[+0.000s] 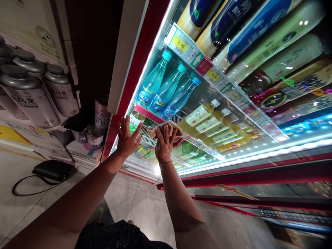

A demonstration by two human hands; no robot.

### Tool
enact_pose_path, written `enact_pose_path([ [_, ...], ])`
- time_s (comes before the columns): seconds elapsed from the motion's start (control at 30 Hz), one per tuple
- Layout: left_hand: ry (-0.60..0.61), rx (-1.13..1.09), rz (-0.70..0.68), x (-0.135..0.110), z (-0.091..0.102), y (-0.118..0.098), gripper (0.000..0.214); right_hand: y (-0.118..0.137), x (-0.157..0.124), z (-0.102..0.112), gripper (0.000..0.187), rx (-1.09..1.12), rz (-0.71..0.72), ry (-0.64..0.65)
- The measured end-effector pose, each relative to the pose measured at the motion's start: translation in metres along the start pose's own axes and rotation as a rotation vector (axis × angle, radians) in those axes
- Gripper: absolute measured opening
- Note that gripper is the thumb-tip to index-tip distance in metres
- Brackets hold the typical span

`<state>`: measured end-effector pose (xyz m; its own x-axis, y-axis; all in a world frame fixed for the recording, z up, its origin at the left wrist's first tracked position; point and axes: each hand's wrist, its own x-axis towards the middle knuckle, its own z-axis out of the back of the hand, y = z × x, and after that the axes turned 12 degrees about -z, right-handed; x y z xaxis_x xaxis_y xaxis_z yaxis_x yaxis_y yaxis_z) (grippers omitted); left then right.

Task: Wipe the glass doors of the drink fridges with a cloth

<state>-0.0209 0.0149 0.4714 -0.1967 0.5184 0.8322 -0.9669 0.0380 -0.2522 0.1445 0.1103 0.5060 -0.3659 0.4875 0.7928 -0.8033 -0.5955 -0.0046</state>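
My right hand point(164, 144) presses a crumpled brown cloth point(169, 130) against the front of a lit drinks cooler, its fingers bent over the cloth. To its left, my left hand point(127, 139) is raised with fingers spread and nothing in it, by the cooler's red left frame point(137, 55). Whether its palm touches the glass I cannot tell. Just above the cloth stand blue-capped bottles point(166, 90) on a shelf. Right of the cloth are yellow drinks with pale labels point(201, 116). Behind my left fingers is a green-labelled bottle point(135, 121).
Grey-lidded canisters point(31, 100) and boxes are stacked at the left. A black bag point(53, 170) with a strap lies on the tiled floor. A shelf edge with price tags point(181, 45) crosses the cooler. Another red-framed cooler point(259, 202) extends at the lower right.
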Motion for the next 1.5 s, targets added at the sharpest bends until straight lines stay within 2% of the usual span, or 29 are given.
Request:
enact_pose_path([
  [0.23,0.058,-0.026,0.028,-0.008,-0.005,0.006,0.102,0.002,-0.019,-0.004,0.053,0.055,0.114,0.056],
  [0.43,0.043,-0.011,0.048,-0.009,0.000,-0.003,0.105,0.010,0.009,0.000,0.057,0.064,0.042,0.022],
  [0.67,0.078,-0.022,0.021,-0.011,0.010,-0.002,0.097,0.024,-0.009,-0.009,0.052,0.057,0.244,0.132],
  [0.83,0.020,0.032,0.032,-0.009,0.010,-0.009,0.098,0.034,0.015,-0.001,0.056,0.112,0.237,0.177],
  [0.93,0.076,0.070,0.082,-0.009,0.008,-0.010,0.097,0.035,0.017,-0.005,0.057,0.164,0.271,0.184],
  [1.03,0.166,0.062,0.113,-0.011,0.011,-0.006,0.099,0.027,0.002,-0.010,0.053,0.215,0.364,0.192],
  [1.1,0.183,0.072,0.119,-0.011,0.015,-0.001,0.096,0.021,-0.003,-0.009,0.050,0.245,0.402,0.178],
  [1.23,0.095,0.158,0.155,-0.007,0.024,0.012,0.085,0.022,0.016,-0.002,0.054,0.274,0.317,0.114],
  [1.33,0.098,0.159,0.144,-0.002,0.024,0.021,0.084,0.031,0.029,-0.002,0.056,0.277,0.276,0.103],
  [1.5,0.100,0.077,0.126,-0.008,0.016,0.026,0.091,0.035,0.015,-0.014,0.051,0.272,0.395,0.170],
])
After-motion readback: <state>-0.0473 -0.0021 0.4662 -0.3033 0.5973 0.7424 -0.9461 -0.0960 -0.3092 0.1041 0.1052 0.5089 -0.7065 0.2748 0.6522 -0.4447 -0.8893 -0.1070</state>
